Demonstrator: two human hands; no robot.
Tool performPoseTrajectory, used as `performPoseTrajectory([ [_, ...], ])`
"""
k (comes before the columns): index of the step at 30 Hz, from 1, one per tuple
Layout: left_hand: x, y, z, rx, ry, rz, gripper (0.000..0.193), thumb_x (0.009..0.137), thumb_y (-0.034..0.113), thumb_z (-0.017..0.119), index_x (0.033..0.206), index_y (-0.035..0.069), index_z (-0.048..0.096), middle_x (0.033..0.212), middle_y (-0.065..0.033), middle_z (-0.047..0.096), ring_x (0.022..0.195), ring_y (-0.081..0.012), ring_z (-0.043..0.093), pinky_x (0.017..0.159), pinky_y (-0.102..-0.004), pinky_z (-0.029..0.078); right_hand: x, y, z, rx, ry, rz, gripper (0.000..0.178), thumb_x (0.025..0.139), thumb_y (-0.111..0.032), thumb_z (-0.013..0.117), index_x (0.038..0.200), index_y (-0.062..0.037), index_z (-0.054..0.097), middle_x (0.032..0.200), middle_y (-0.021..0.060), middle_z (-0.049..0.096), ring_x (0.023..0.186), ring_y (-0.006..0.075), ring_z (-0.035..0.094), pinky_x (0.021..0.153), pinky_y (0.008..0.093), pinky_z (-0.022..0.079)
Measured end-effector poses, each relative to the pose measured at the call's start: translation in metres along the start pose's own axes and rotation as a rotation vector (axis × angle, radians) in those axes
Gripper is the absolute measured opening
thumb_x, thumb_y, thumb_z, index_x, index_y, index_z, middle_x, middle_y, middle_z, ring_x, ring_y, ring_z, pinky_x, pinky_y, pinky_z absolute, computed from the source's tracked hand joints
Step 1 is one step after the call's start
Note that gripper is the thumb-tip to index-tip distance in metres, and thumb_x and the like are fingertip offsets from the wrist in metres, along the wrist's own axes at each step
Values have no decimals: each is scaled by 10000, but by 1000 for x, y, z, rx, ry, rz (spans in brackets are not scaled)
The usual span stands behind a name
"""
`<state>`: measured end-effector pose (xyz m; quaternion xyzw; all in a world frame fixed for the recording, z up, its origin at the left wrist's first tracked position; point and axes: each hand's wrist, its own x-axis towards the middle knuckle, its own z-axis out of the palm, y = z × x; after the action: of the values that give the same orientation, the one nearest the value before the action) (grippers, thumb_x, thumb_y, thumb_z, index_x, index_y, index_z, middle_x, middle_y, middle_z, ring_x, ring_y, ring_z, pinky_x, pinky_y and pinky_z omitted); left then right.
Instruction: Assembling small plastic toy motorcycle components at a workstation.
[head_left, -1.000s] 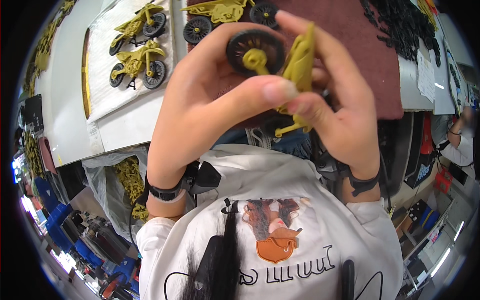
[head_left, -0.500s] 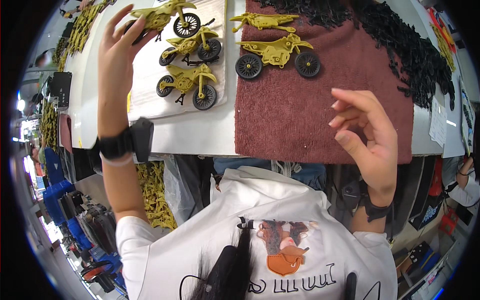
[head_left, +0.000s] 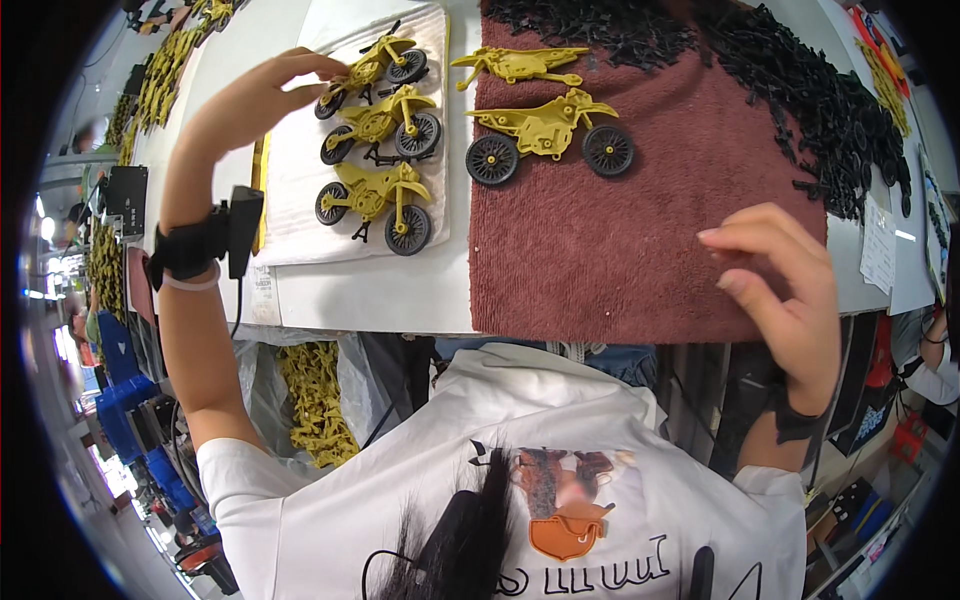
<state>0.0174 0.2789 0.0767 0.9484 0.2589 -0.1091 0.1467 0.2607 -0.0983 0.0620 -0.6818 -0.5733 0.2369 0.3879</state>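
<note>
Three yellow plastic toy motorbikes with black wheels (head_left: 374, 66) lie left on a white ribbed cloth (head_left: 298, 190). The left hand (head_left: 238, 108), nearer, meets the farthest's rear, that bike slanting far-right; grip unclear. The right hand (head_left: 788, 282), empty, half-curled, hangs over dark-red towelling (head_left: 600, 250).

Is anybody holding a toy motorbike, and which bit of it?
The left hand has its fingertips at the rear of the farthest yellow motorbike on the white cloth; whether they grip it cannot be told. The right hand holds nothing.
</note>
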Motion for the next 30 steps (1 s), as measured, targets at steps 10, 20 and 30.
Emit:
performPoseTrajectory([
  [10, 45, 96, -49, -12, -11, 219, 380, 936, 288, 576, 1207, 21, 583, 1152, -152, 627, 1029, -247, 602, 889, -336, 480, 11, -2, -75, -349, -3, 29, 223, 797, -68, 615, 997, 29, 634, 883, 83, 596, 779, 154, 557, 705, 261, 426],
  [20, 104, 116, 30, -60, -31, 480, 330, 833, 231, 709, 1090, 73, 573, 914, -74, 603, 819, -182, 572, 743, -326, 486, 113, 31, -71, -502, -355, -75, 231, 852, -157, 618, 1046, -32, 616, 881, 42, 595, 755, 119, 558, 689, 255, 457],
  [30, 94, 121, 33, -161, -75, 413, 312, 859, 220, 675, 1096, 62, 550, 846, -62, 606, 800, -170, 585, 726, -311, 484, 176, 18, -14, -570, -455, -17, 205, 777, -127, 700, 907, 4, 612, 892, 183, 653, 855, 356, 618, 737, 411, 482],
])
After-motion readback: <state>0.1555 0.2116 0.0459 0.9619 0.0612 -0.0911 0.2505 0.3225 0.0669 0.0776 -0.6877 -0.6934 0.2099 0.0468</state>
